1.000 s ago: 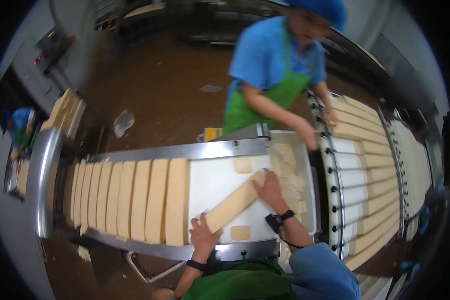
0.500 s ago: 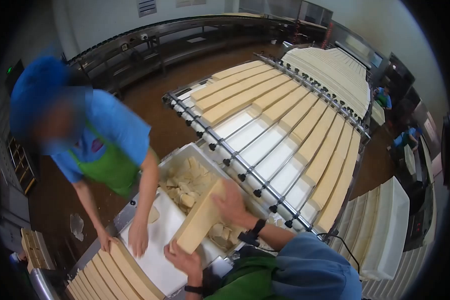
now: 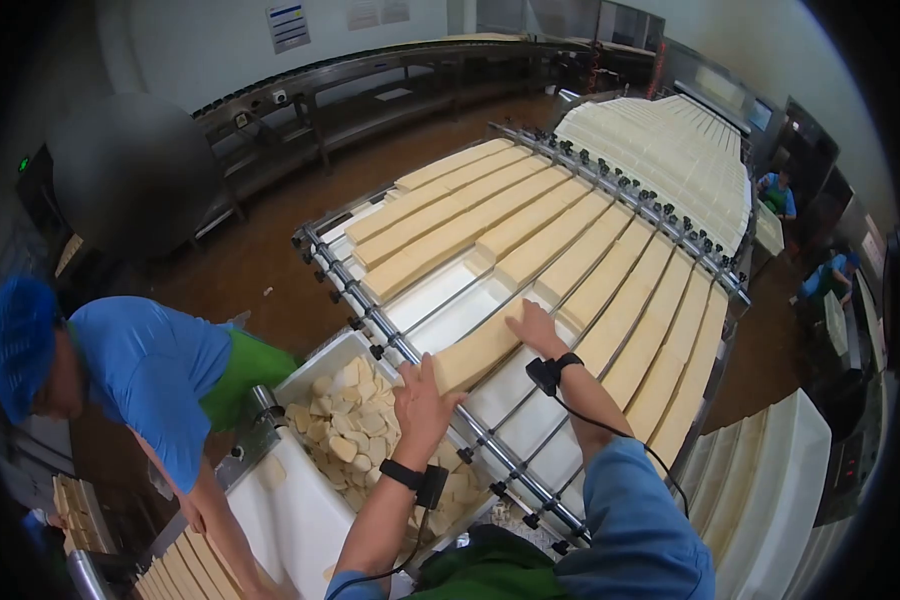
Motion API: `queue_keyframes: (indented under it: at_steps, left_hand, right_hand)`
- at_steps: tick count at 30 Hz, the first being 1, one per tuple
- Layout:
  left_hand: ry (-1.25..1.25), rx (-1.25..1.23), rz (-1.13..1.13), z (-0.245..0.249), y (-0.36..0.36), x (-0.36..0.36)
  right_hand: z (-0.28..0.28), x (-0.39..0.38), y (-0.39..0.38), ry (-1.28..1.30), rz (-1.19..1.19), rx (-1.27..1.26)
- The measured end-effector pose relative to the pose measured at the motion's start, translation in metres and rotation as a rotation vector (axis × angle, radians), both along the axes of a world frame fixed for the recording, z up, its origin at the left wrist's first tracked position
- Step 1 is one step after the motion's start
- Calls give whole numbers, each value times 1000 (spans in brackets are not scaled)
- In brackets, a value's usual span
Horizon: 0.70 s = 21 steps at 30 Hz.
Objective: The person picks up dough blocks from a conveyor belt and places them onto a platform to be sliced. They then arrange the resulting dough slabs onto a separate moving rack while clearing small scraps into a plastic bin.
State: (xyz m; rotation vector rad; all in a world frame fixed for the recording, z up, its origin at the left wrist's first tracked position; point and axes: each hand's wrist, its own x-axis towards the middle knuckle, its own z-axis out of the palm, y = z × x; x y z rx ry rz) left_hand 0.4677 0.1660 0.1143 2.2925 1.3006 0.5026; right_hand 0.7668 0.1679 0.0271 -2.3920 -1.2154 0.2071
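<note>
A long, pale-yellow block (image 3: 482, 348), like a dough or bread log, lies between my two hands over a lane of the slanted conveyor. My left hand (image 3: 425, 405) grips its near end, fingers up against the end face. At the far end, my right hand (image 3: 535, 328) holds the block from the side and top. Whether its underside rests fully on the white belt (image 3: 435, 290) cannot be seen. Similar long blocks (image 3: 560, 235) lie in the neighbouring lanes, separated by thin metal rods.
Below the conveyor's front rail (image 3: 425, 362) stands a white bin (image 3: 315, 365) with several pale offcuts (image 3: 355, 430). A co-worker (image 3: 160, 350) leans over more blocks (image 3: 185, 570) at lower left. White trays (image 3: 770, 470) are stacked at right. A cable hangs from my right wrist.
Both hands have carried the block from above the bin, up and right, onto the conveyor lane. The co-worker has bent lower, with an arm stretched across the blocks at lower left.
</note>
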Motion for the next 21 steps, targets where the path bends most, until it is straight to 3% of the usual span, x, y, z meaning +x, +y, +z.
queue_keyframes:
  at_steps: [3, 5, 8, 9, 13, 18, 21]
  left_hand:
    - [-211, -8, 144, -37, 16, 27]
    - [-320, -109, 302, -49, 19, 39]
    - [-274, -282, 341, -72, 25, 51]
    - [-336, -165, 353, -84, 25, 55]
    - [-431, -291, 289, -99, 34, 50]
    - [-569, -374, 366, -78, 27, 44]
    - [-728, -200, 403, -78, 14, 9]
  right_hand:
    - [20, -4, -3, -199, -69, -171]
    - [25, -17, -7, -339, -59, -134]
    - [1, -49, -7, -472, 27, 43]
    - [-3, -65, -9, -351, 129, 103]
    - [-3, -129, -19, -16, 425, 144]
    - [-8, -137, -19, -320, 427, -23]
    - [-13, -136, -20, -382, 408, -49]
